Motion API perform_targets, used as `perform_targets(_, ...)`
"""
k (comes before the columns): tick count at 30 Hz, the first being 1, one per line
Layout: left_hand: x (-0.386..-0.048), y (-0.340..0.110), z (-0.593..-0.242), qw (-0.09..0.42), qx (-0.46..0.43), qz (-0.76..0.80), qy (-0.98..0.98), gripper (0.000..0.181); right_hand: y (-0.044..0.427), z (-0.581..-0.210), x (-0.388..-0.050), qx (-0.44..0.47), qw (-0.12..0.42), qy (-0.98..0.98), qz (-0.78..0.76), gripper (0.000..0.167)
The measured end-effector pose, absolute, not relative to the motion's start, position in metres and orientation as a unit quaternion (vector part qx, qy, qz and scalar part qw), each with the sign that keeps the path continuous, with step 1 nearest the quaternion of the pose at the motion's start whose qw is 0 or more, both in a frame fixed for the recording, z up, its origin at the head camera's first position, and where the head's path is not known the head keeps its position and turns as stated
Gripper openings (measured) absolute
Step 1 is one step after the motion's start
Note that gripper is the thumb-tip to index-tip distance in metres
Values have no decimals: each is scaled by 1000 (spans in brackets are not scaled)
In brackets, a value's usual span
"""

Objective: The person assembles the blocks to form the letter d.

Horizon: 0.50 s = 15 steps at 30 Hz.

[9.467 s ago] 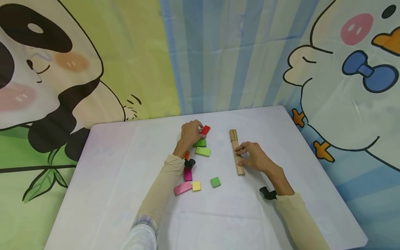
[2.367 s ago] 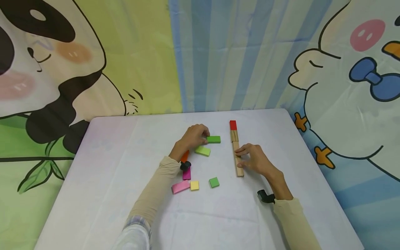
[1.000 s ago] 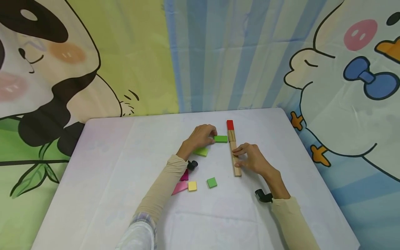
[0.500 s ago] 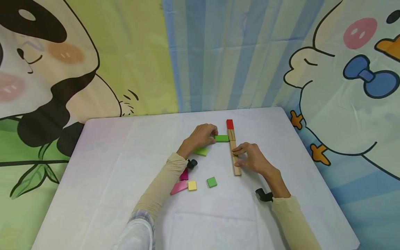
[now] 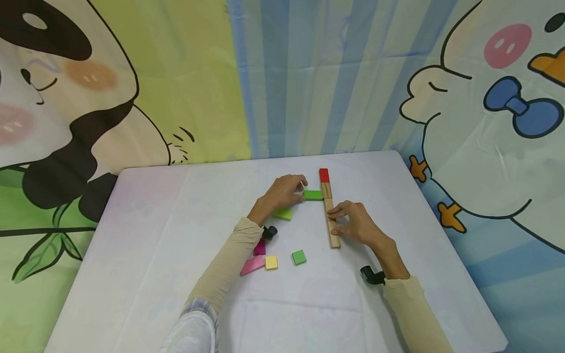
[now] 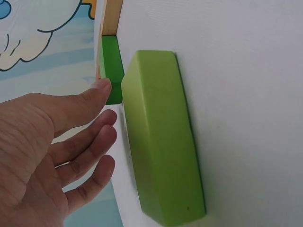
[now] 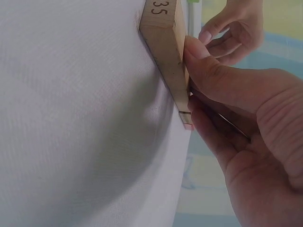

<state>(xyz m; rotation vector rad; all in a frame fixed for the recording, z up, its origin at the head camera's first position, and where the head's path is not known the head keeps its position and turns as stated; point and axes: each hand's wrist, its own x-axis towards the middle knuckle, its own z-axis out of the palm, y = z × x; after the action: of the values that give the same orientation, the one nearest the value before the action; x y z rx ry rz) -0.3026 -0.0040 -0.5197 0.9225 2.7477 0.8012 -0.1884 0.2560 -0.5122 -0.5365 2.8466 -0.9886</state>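
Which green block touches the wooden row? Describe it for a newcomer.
On the white table, find the line of wooden blocks with a red block at its far end. The bright green block juts sideways from the line's left side. Unlike the small green square nearer the front, it's oblong, and it's a deeper green than the lime block beside it.

Green block [image 5: 313, 195] now seemingly touches wooden strip [image 5: 329, 205].
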Motion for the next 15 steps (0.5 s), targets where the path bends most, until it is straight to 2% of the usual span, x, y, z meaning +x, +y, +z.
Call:
perform_targets(8,-290,-30,-516,64,291,253,921,28,256,-512,-188,-175,41,928,-326,43)
perform_targets(15,-275,-63,-505,116,281,272,913,33,256,-511,-186,-174,38,929,-324,43)
